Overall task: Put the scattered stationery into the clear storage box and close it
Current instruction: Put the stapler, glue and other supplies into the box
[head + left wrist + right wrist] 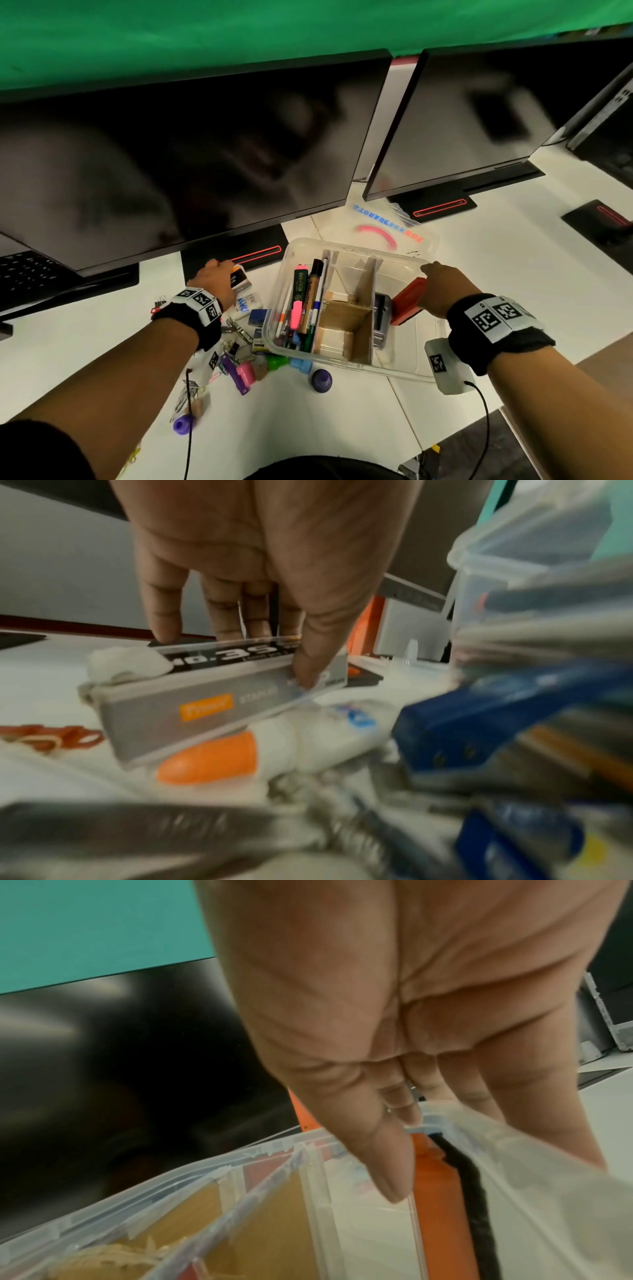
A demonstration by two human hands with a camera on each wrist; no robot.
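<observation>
While left hand (253, 569) pinches 1 staple box (219, 696), right hand (394, 1031) grips 1 storage box (404, 368).

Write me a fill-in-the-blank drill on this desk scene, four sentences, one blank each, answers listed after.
1. The left hand pinches a box labelled ____.
2. The right hand holds the clear storage box together with a ____ eraser-like block.
3. The markers lie in the box's ____ compartment, as seen from the head camera.
4. The glue bottle beneath the left hand's box has an ____ cap.

Missing words: staples; red; leftmost; orange
</observation>
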